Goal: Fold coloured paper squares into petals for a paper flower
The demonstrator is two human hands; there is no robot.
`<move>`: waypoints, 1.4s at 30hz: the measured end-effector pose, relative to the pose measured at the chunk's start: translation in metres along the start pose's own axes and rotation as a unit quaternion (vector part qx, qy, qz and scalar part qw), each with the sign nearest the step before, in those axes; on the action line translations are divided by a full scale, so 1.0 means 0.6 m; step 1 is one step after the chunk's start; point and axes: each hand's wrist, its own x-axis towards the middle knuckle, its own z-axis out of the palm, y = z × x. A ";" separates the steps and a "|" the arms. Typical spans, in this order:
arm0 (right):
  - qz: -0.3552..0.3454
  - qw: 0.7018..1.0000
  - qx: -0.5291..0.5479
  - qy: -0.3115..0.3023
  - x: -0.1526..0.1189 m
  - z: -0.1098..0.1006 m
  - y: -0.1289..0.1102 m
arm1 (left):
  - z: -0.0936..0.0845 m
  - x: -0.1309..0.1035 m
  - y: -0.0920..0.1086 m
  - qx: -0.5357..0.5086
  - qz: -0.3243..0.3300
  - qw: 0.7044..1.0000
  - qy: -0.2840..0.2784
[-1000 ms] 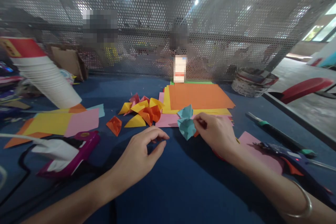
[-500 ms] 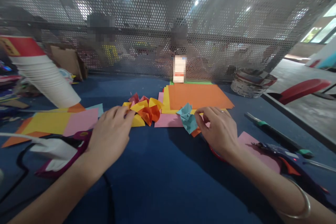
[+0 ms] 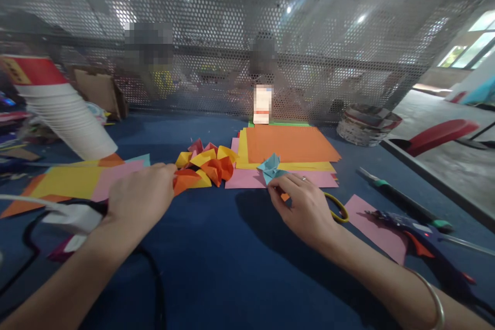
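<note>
My right hand [image 3: 303,206] pinches a light blue folded paper piece [image 3: 269,167] between thumb and fingers, in front of the paper stack. A bit of orange paper [image 3: 285,197] shows beneath those fingers. My left hand [image 3: 143,196] is closed, its fingertips beside an orange folded paper piece [image 3: 186,179]; its thumb and anything held are hidden. That piece borders a cluster of yellow, orange and dark red folded papers [image 3: 218,169]. A yellow loop [image 3: 337,208], like a scissors handle, sticks out behind my right hand.
Orange sheets [image 3: 292,144] top a coloured stack at the back. Right are a pink sheet [image 3: 381,229], a glue gun [image 3: 410,227], a craft knife [image 3: 402,198] and a woven basket [image 3: 367,126]. Left are stacked paper cups [image 3: 69,113], loose sheets [image 3: 69,180] and a white plug [image 3: 73,216].
My left hand has drawn left and down, uncovering the orange piece beside the cluster. My right hand has moved left, covering more of the blue piece, and the yellow loop now shows.
</note>
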 end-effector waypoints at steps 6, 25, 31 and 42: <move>0.032 0.995 0.084 -0.043 -0.005 -0.004 -0.022 | -0.005 -0.016 0.039 -0.136 0.065 0.988 0.042; 0.140 0.943 0.268 -0.141 -0.011 -0.001 -0.017 | -0.005 -0.008 0.087 -0.310 0.211 0.921 0.103; 0.149 0.935 0.287 -0.144 -0.007 0.008 -0.002 | 0.040 0.069 0.037 -0.234 0.175 0.951 0.106; 0.144 0.938 0.286 -0.132 -0.006 0.006 -0.001 | 0.070 0.077 0.048 -0.201 0.198 0.957 0.064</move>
